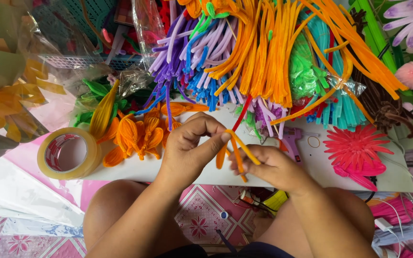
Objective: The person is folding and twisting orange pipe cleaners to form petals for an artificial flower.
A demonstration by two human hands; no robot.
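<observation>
Orange pipe cleaner (235,153), just right of tape roll (69,153), is pinched by left hand (190,148) & right hand (268,167); bent loop could spring open if grip is eased.

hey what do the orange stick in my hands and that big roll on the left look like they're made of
The bent orange stick held by the left hand and right hand looks like a fuzzy pipe cleaner, probably wire-cored: matte, and it keeps its bends. The wide roll looks like glossy clear plastic tape on a cardboard-like core.
</observation>
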